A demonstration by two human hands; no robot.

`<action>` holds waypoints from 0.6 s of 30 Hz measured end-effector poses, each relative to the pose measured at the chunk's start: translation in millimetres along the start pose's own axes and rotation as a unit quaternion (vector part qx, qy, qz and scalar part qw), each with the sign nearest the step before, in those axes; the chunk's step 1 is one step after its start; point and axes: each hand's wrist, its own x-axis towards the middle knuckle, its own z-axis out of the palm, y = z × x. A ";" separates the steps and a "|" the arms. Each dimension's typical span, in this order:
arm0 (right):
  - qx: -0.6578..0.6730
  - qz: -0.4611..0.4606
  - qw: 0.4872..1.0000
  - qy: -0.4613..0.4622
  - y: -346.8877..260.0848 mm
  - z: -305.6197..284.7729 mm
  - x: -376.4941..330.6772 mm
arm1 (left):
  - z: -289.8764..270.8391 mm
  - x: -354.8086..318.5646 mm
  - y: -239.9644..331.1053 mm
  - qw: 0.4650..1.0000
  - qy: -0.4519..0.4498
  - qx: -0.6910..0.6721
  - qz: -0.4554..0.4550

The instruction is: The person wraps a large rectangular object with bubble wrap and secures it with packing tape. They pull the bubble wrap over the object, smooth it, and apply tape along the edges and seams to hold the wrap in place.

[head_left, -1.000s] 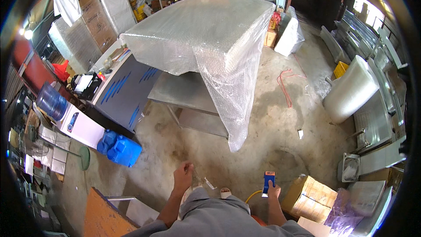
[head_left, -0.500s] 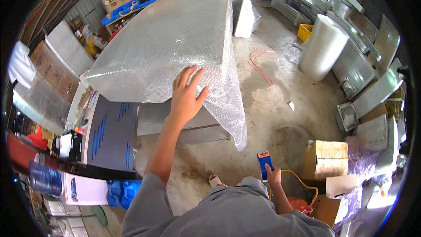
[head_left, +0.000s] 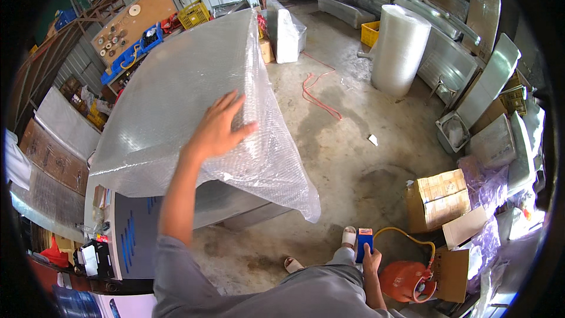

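Observation:
A large boxy piece, draped in clear bubble wrap (head_left: pixel 176 82), stands on my left, with grey metal panels showing below the wrap. My left hand (head_left: pixel 219 129) is open, fingers spread, at the wrap's near right corner; whether it presses on the film I cannot tell. A loose flap of the wrap hangs down to the right of that corner. Low at my right side, my right hand (head_left: pixel 371 259) is closed round a blue, box-shaped hand tool with an orange end (head_left: pixel 364 241). A yellow hose (head_left: pixel 406 235) runs from near this tool to a red gas cylinder (head_left: pixel 406 280).
Cardboard boxes (head_left: pixel 438 200) and purple film (head_left: pixel 491 188) lie at the right. A tall bubble wrap roll (head_left: pixel 400 50) stands farther back, near a yellow crate (head_left: pixel 370 33). A red cord (head_left: pixel 318 103) and a white scrap (head_left: pixel 372 139) lie on the concrete floor.
My view has turned, so the wrapped piece sits farther left and lower. My left hand has shifted along the wrap's corner. The red gas cylinder shows more fully; the right hand keeps its hold.

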 end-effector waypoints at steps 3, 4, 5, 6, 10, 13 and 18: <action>0.037 -0.008 0.999 0.016 -8.5 -3.3 28.7 | 17.7 77.7 -38.3 0.989 -0.117 0.049 -0.074; 0.042 -0.021 0.999 0.022 -14.7 -7.5 39.4 | 16.5 98.1 -35.3 0.984 -0.140 0.082 -0.075; 0.053 -0.009 0.998 0.035 -20.0 -10.3 51.3 | 15.3 116.4 -28.3 0.977 -0.164 0.113 -0.077; 0.064 0.002 0.997 0.047 -23.3 -13.9 67.7 | 16.1 133.3 -23.0 0.968 -0.188 0.144 -0.080; 0.152 0.034 0.988 0.016 -28.9 -19.6 152.8 | 15.7 187.2 -32.6 0.920 -0.216 0.281 -0.170; 0.069 -0.009 0.997 0.018 -61.2 -36.9 222.5 | 24.4 226.0 -46.0 0.922 -0.217 0.215 -0.238; 0.010 -0.096 0.995 0.017 -100.4 -58.1 342.4 | 45.3 288.4 -57.6 0.913 -0.166 0.253 -0.275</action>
